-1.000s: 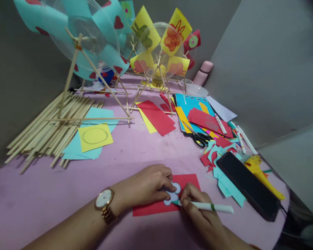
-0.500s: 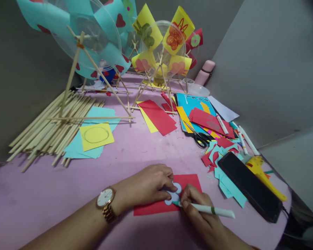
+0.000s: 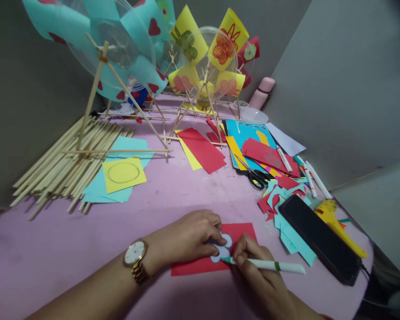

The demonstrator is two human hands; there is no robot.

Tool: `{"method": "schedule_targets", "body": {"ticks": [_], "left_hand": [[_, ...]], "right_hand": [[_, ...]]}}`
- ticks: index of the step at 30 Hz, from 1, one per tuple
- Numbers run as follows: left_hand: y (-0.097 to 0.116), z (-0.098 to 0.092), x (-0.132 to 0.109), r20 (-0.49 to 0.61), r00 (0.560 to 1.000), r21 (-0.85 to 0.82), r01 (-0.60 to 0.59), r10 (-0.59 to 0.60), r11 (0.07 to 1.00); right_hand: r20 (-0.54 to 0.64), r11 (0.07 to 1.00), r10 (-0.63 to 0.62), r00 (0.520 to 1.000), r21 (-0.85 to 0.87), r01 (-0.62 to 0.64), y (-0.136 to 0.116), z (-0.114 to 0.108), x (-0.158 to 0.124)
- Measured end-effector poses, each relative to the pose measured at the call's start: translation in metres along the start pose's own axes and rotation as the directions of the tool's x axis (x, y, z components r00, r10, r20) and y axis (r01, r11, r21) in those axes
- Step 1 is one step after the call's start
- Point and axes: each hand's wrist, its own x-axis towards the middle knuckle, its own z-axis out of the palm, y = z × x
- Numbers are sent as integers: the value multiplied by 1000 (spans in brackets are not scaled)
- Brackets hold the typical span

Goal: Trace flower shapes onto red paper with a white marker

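Observation:
A red paper sheet [image 3: 243,231] lies flat on the table in front of me. On it rests a small pale cutout [image 3: 224,253] with rounded lobes, like a flower, partly covered by fingers. My left hand [image 3: 200,233], a watch on its wrist, is closed with its fingertips pressing the cutout down onto the red sheet. Between the fingers of my right hand [image 3: 256,264] is a white felt-tip marker [image 3: 290,267] with a green tip. That tip touches the lower edge of the cutout, and the marker's back end points right.
Black phone [image 3: 320,238], paper scraps [image 3: 286,226] and a yellow tool [image 3: 342,229] lie at right. Scissors [image 3: 258,178] rest beside coloured papers [image 3: 270,153]. Wooden sticks [image 3: 56,173] and a yellow square [image 3: 125,174] are at left. Paper pinwheels [image 3: 205,75] on stick stands rise behind.
My right hand and the marker have shifted slightly right, with the marker's back end further out and more of its front showing. My left hand has hardly moved.

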Motion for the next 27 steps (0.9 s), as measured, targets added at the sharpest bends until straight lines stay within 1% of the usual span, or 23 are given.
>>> {"method": "schedule_targets", "body": {"ticks": [2, 5, 7, 10, 13, 18, 20, 27], "left_hand": [[-1, 1, 0, -1, 1000, 4, -1, 1, 1000], [-1, 2, 0, -2, 1000, 9, -4, 4, 1000], [-2, 2, 0, -1, 1000, 7, -8, 8, 1000], [-2, 1, 0, 2, 1000, 3, -11, 11, 1000], [-1, 1, 0, 2, 1000, 5, -12, 12, 1000], [1, 0, 0, 0, 1000, 14, -12, 12, 1000], [2, 0, 0, -1, 1000, 17, -10, 10, 1000], [1, 0, 1, 6, 1000, 20, -9, 9, 1000]], "right_hand": [[26, 1000, -8, 1000, -9, 9, 1, 0, 0], [126, 1000, -10, 992, -27, 13, 0, -1, -1], [176, 998, -2, 984, -61, 13, -3, -1, -1], [219, 996, 10, 976, -93, 11, -10, -1, 0], [238, 993, 41, 970, -113, -14, -16, -1, 0], [201, 985, 59, 978, -169, -25, -17, 2, -1], [210, 983, 64, 976, -181, -25, -17, 3, 0], [223, 985, 16, 975, -172, 23, -22, 4, 7]]}}
